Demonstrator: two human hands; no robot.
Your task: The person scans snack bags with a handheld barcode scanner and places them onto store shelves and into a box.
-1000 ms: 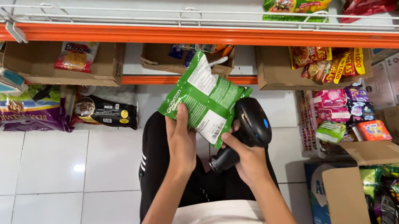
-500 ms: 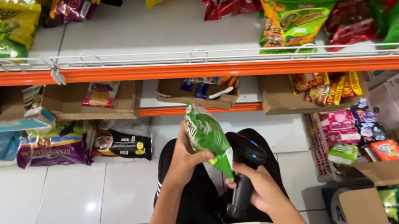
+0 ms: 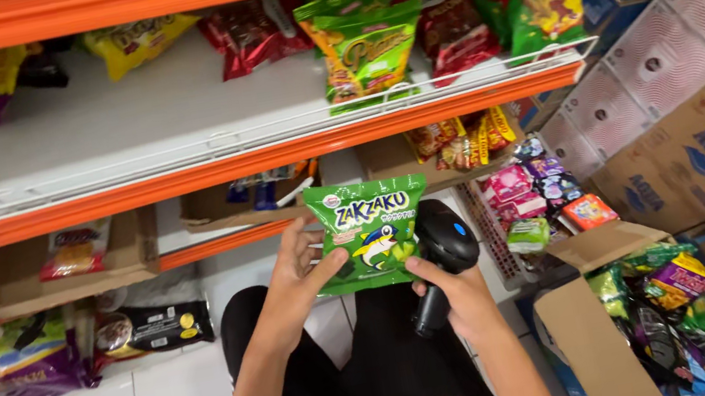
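While the head camera is looking down at a shop aisle, the left hand (image 3: 295, 281) is gripping a green snack bag (image 3: 370, 233) by its left edge, thumb pressing the front and fingers curling behind. That bag is being held upright with its front facing the camera, in front of the lower shelf and above the person's dark trousers. The right hand (image 3: 454, 291) is closing around the handle of a black scanner (image 3: 442, 255), its thumb touching the bag's lower right corner; the scanner head is sitting just behind the bag's right edge. An orange-edged shelf (image 3: 175, 176) is running across above the hands, carrying more green, red and yellow bags behind a wire rail. Cardboard trays are lining the level below it. An open carton (image 3: 588, 330) of mixed snack bags is standing on the white tiled floor to the right, near stacked boxes
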